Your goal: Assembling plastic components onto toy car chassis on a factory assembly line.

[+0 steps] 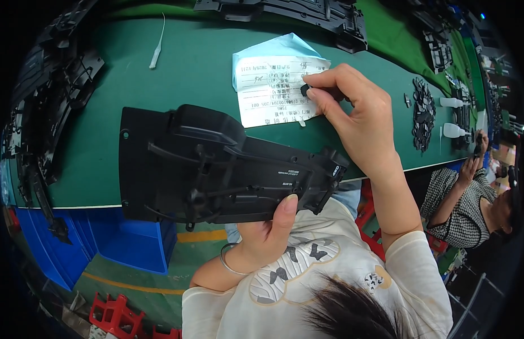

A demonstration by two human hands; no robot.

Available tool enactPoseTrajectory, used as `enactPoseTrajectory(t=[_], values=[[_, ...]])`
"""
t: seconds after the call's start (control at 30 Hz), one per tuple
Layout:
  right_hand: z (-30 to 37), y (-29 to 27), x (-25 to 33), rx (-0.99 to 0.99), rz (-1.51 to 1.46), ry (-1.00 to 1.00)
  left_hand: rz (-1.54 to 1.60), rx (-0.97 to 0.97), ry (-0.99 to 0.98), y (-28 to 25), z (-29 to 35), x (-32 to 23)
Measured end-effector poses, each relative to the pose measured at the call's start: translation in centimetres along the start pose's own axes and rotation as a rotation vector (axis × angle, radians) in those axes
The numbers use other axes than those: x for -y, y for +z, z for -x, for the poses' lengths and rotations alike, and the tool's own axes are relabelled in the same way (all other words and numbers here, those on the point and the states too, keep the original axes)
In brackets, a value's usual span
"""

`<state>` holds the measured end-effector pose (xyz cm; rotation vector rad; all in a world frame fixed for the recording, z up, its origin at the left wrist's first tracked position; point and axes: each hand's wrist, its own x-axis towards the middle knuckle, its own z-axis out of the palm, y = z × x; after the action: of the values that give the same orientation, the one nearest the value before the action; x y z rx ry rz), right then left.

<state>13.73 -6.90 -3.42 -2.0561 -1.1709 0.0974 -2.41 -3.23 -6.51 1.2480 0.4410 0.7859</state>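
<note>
My left hand point(265, 240) grips the near edge of a long black moulded plastic chassis point(239, 164), its thumb pressed on the upper face. The chassis is held at the table's near edge, its ribbed and piped side toward the camera. My right hand point(361, 107) is closed in a pinch on a small black plastic piece point(305, 90), whose exact shape is mostly hidden by the fingertips. Beneath that hand lies a white printed slip point(262, 101), with a light blue sheet point(290, 44) showing from under it on the green tabletop point(200, 62).
A thin white dropper point(155, 58) lies far left. Black moulded parts point(296, 17) line the far side and left end point(64, 96). Rightward are a heap of small black pieces point(423, 116) and white bottles point(454, 130). Another person point(465, 203) sits beyond. Blue bins point(132, 243) stand below left.
</note>
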Motion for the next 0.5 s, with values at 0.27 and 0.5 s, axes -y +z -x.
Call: enactPoseTrajectory(t=[0.27, 0.5], values=[[0.15, 0.08, -0.01, -0.025, 0.033, -0.046, -0.031, 0.002, 0.006, -0.01, -0.01, -0.01], [0.17, 0.12, 0.05, -0.033, 0.068, -0.070, -0.036, 0.018, -0.012, -0.12, -0.12, -0.16]])
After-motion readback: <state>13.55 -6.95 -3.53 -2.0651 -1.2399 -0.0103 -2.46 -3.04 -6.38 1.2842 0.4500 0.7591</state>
